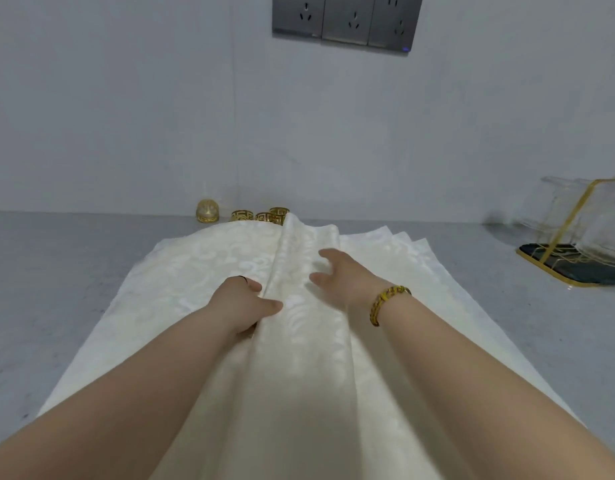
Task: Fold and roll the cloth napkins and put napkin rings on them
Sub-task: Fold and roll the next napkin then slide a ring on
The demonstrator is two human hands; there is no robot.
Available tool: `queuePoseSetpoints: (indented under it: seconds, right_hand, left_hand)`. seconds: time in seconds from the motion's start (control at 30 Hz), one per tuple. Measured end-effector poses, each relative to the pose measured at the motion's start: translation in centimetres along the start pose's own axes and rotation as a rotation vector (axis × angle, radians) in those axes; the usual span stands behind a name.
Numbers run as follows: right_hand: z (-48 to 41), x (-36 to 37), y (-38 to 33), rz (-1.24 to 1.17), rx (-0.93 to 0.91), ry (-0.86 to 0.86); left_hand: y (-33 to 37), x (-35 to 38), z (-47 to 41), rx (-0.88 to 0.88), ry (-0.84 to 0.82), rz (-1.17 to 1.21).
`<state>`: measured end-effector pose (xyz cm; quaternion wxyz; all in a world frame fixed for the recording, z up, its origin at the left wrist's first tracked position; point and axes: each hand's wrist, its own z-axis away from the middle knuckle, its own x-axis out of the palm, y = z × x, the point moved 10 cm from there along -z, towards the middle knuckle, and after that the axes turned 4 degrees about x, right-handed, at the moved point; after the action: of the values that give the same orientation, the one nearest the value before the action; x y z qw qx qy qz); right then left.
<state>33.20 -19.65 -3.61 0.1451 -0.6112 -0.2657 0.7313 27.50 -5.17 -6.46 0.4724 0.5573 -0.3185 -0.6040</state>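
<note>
- The cream damask cloth napkin [299,341] lies at the centre of the frame, on top of a stack of similar napkins [418,249] on the grey desk [56,271]. Its middle is pulled up into a long ridge.
- The left hand [245,303] grips the ridge's left side, with the thumb on top and the fingers curled beneath.
- The right hand [340,275], which wears a gold chain bracelet [385,303], rests its loosely spread fingers against the ridge's right side.
- Three gold openwork napkin rings [242,215] stand just above the stack, beside a gold dome ornament [207,211].
- A clear plastic bag with gold trim [576,220] sits at the right edge.
</note>
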Motion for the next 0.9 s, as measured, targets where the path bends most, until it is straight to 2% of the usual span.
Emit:
queuePoseSetpoints:
  seconds: [0.17,0.33,0.43,0.57,0.67,0.8,0.9]
  right_hand:
    - [7.9,2.9,-0.3,0.132,-0.067,-0.075]
    - [15.2,4.0,-0.7,0.053,-0.142,-0.083]
    - [18.1,3.9,-0.9,-0.005,-0.178,-0.029]
    - [20.2,2.2,-0.8,-0.152,-0.227,0.106]
    - [22.0,1.8,-0.5,-0.229,-0.281,0.108]
    - [24.8,2.6,0.5,-0.195,-0.355,0.111]
    - [26.3,3.8,1.9,-0.212,-0.356,0.068]
  left_hand:
    - [-0.5,-1.0,5.6,-0.015,-0.052,-0.107]
    - [-1.3,-0.9,11.1,0.046,-0.078,-0.164]
    - [-1.4,-0.7,13.9,0.113,-0.062,-0.196]
    - [-2.1,0.7,16.4,0.120,-0.074,-0.070]
    - [-2.5,1.9,17.8,0.126,-0.094,0.026]
    - [-1.7,1.7,18.9,0.280,-0.066,-0.220]
    - [-1.6,2.4,19.6,0.432,-0.147,-0.490]
